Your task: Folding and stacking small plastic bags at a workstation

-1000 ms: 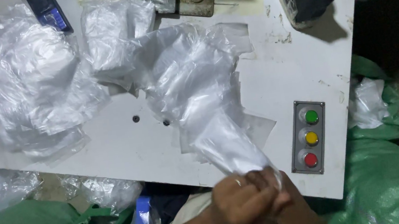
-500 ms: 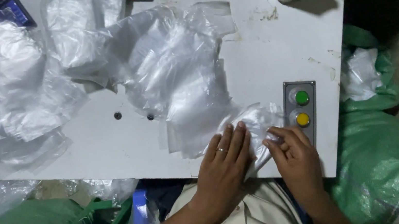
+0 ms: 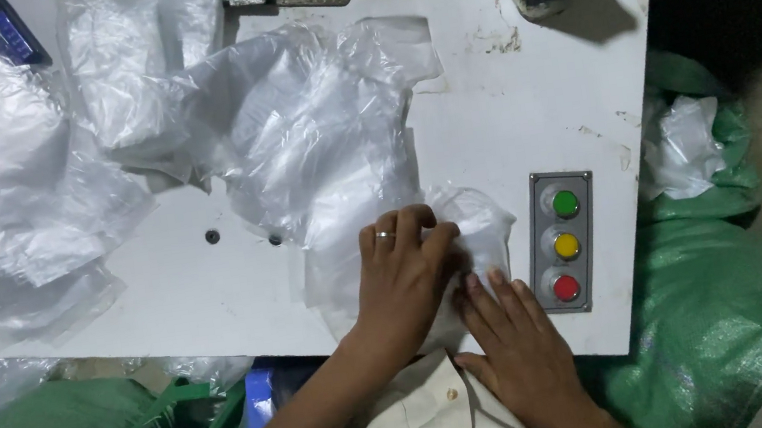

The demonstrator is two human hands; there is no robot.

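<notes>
Both hands lay flat and open, gripping nothing: the left hand [image 3: 405, 275] pressed down on a small clear plastic bag [image 3: 473, 231] at the near edge of the white table [image 3: 487, 120], and the right hand [image 3: 519, 344] rested just beside it, fingers touching the bag's near side. The grey panel of three buttons [image 3: 564, 243] stood close on the right, leaving little room there. Loose plastic bags [image 3: 11, 196] crowded the left, with bare tabletop between.

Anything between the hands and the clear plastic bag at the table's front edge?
Nothing visible. The left hand already lies flat on the clear plastic bag, and the right hand presses its near edge. The button panel sits just right of the bag, apart from both hands.
</notes>
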